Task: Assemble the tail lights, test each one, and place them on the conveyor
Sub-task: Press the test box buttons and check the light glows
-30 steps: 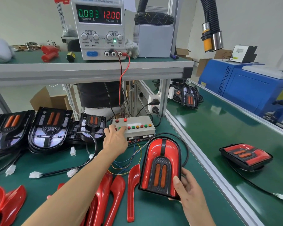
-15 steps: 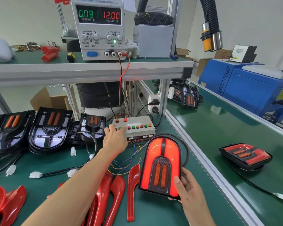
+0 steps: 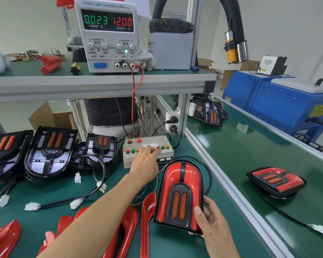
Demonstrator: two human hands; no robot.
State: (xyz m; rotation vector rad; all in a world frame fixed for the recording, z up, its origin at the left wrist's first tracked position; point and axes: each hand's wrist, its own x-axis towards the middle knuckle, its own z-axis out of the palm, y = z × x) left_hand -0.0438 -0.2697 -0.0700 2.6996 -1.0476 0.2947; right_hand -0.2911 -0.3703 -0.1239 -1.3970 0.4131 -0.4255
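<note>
My right hand grips the near right corner of a red tail light with a black centre and two orange strips, holding it tilted up on the bench. Its lamp is not lit. A black cable loops from behind it toward the test box. My left hand reaches over that beige box, fingers touching the row of coloured buttons. A finished tail light lies on the green conveyor at right.
The power supply on the shelf reads 0.023 A and 12.00 V. Black tail-light housings with white connectors line the left. Loose red lens pieces lie near the front edge. Another light sits far up the conveyor beside a blue machine.
The red tail light lit up half a second ago and is dark now. My left hand shifted right along the buttons. The current reading dropped from 0.081 to 0.023.
</note>
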